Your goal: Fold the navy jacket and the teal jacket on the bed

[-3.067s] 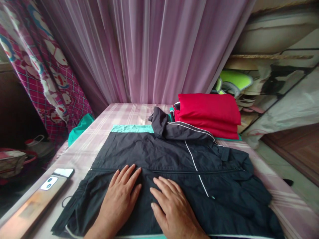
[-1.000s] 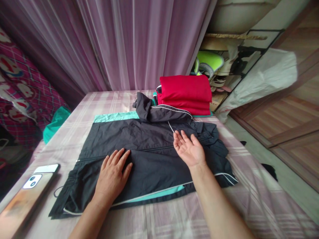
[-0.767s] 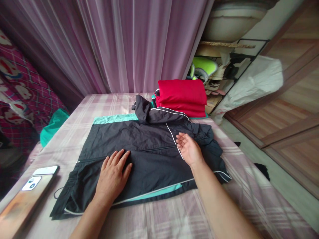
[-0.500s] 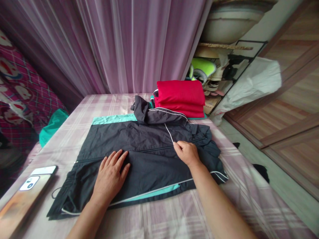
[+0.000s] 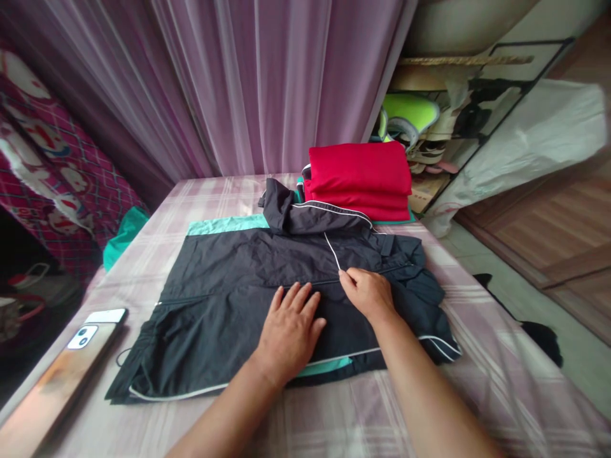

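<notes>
A dark jacket (image 5: 224,254) with white piping and turquoise panels lies spread on the bed or table, one part of it folded over in a bunch at the back. My left hand (image 5: 291,327) rests flat on its lower middle, fingers stretched out and slightly apart. To the right, my right hand (image 5: 367,292) is closed in a pinch on the jacket's fabric, where a line of white piping (image 5: 333,251) meets the thumb. What lies under the fingertips is hidden.
Behind the jacket sits a folded red garment stack (image 5: 358,181). A phone (image 5: 67,375) lies at the left on the plaid cloth (image 5: 334,420). Purple curtains (image 5: 238,89) hang at the back; a shelf with a green visor (image 5: 410,114) and a white plastic bag (image 5: 529,146) stand right.
My left hand has slid right across the jacket, closer to my right hand. My right hand keeps its pinch on the jacket. The camera view has shifted somewhat.
</notes>
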Tool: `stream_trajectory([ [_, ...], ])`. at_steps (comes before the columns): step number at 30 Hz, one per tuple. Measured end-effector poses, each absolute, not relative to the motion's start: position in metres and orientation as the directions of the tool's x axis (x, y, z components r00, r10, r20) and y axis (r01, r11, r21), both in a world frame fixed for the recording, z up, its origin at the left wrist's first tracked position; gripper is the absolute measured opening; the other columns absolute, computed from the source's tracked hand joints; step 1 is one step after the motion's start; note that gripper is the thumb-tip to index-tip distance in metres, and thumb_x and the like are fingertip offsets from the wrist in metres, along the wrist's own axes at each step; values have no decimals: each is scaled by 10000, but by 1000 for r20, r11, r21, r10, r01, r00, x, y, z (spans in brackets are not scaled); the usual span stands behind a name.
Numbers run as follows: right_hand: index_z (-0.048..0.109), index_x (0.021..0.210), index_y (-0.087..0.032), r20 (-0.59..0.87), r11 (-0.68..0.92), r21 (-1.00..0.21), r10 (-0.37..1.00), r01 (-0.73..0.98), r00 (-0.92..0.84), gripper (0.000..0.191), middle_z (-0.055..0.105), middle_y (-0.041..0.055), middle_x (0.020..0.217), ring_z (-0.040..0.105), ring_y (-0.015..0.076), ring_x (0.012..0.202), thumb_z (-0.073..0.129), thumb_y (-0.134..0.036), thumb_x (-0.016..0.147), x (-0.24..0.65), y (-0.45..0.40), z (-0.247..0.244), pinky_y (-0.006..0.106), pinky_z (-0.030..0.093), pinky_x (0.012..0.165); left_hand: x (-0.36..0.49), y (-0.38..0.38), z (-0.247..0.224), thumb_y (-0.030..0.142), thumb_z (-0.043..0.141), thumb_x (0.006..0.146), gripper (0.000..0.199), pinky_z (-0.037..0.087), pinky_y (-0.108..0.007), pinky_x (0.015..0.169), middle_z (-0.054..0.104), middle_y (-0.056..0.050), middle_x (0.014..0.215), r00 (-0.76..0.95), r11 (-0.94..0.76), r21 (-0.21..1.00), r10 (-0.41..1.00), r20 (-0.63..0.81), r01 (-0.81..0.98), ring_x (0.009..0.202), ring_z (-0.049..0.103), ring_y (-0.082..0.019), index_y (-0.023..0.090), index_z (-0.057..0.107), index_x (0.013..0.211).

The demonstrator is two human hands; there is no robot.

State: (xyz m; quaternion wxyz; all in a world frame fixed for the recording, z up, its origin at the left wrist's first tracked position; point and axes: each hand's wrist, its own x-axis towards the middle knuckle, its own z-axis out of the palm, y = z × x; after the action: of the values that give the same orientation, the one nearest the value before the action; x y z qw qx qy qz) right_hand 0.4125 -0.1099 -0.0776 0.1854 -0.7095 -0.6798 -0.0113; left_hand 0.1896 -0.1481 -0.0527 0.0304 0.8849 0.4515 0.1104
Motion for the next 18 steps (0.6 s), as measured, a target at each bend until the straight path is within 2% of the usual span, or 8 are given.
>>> stream_trajectory([
  [3, 597, 592, -208, 285, -1, -258, 955, 966, 77, 409, 703, 50, 661, 497, 126, 527, 481, -370, 949, 414, -110, -80, 308, 199, 582, 194, -145, -62, 520, 390, 999, 529, 356, -514, 1187, 518, -61, 1519, 570, -588, 166, 808, 149, 791, 1419, 444, -272, 270, 508, 1450],
  [7, 562, 563, -208, 301, -13, -259, 949, 966, 93, 404, 685, 50, 627, 467, 124, 506, 495, -371, 927, 414, -110, -80, 307, 191, 576, 161, -142, -68, 572, 388, 985, 574, 339, -476, 1200, 497, -69, 1535, 538, -561, 121, 824, 179, 819, 1440, 414, -263, 280, 486, 1470],
  [12, 565, 560, -210, 296, -20, -258, 950, 966, 98, 403, 662, 45, 600, 449, 124, 491, 495, -385, 917, 417, -109, -83, 307, 182, 571, 107, -135, -67, 584, 374, 985, 604, 326, -506, 1197, 433, -83, 1580, 527, -541, 51, 833, 168, 839, 1462, 380, -284, 289, 435, 1508],
  [15, 583, 572, -215, 290, 1, -257, 954, 966, 76, 411, 646, 40, 587, 450, 128, 490, 494, -413, 920, 420, -108, -86, 308, 181, 568, 71, -128, -70, 584, 342, 993, 618, 357, -499, 1179, 427, -86, 1582, 454, -466, 53, 878, 150, 883, 1452, 401, -275, 286, 392, 1533],
  [18, 582, 572, -216, 293, 3, -257, 953, 966, 75, 422, 645, 41, 588, 453, 129, 495, 483, -424, 926, 420, -108, -87, 307, 185, 568, 40, -120, -74, 587, 312, 997, 614, 341, -526, 1185, 479, -84, 1546, 341, -352, 70, 931, 132, 933, 1441, 419, -272, 271, 439, 1507],
])
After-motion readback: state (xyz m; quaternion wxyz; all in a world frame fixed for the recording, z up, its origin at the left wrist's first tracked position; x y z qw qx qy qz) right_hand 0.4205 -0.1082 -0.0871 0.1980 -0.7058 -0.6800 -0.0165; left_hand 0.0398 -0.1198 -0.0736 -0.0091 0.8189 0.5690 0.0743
